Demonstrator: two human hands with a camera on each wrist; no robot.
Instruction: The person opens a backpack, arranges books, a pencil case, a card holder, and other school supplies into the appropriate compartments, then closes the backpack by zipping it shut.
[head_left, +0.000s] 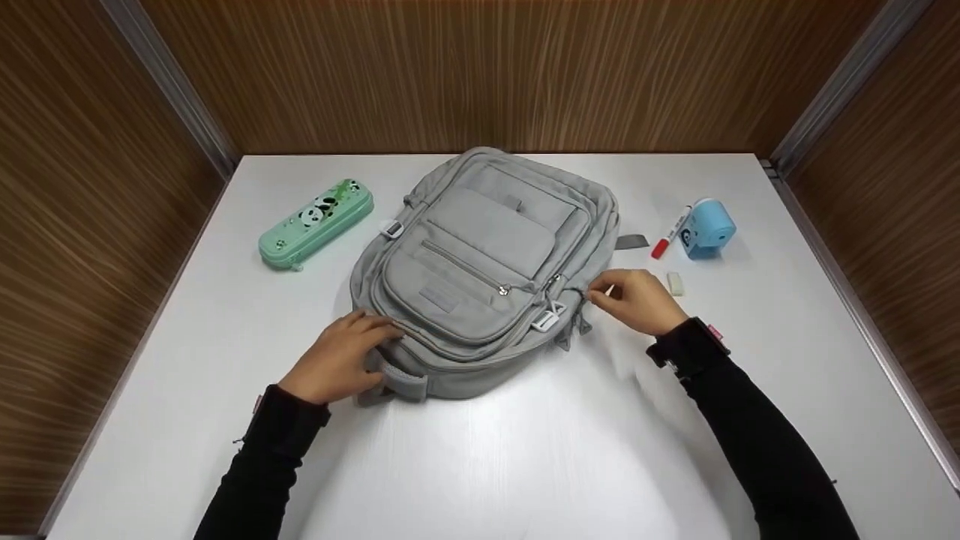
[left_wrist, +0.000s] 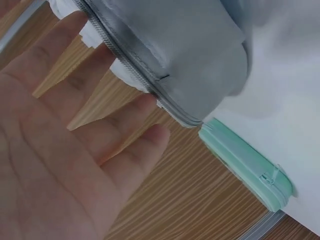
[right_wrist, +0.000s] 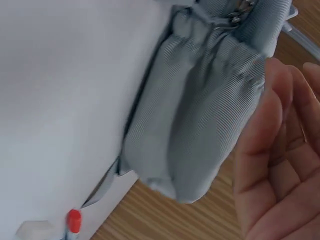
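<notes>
A grey backpack [head_left: 491, 236] lies flat, front up, its top end with the carry handle [head_left: 405, 382] toward me. My left hand [head_left: 341, 356] rests its fingertips on the near left edge of the bag; in the left wrist view its fingers [left_wrist: 135, 107] are spread, almost straight, along a zipper [left_wrist: 137, 70]. On the right side, my right hand [head_left: 637, 300] pinches the fabric edge of the bag between thumb and index finger. The right wrist view shows this to be the gathered rim of a side pocket [right_wrist: 195, 115].
Left of the bag lies a mint-green panda pencil case [head_left: 315, 225]. To its right are a red-capped marker [head_left: 670, 234], a blue object with a panda picture [head_left: 707, 229], perhaps a sharpener, and a small whitish block [head_left: 675, 283]. Brown wood-grain panels [head_left: 487, 75] enclose the white table [head_left: 480, 480].
</notes>
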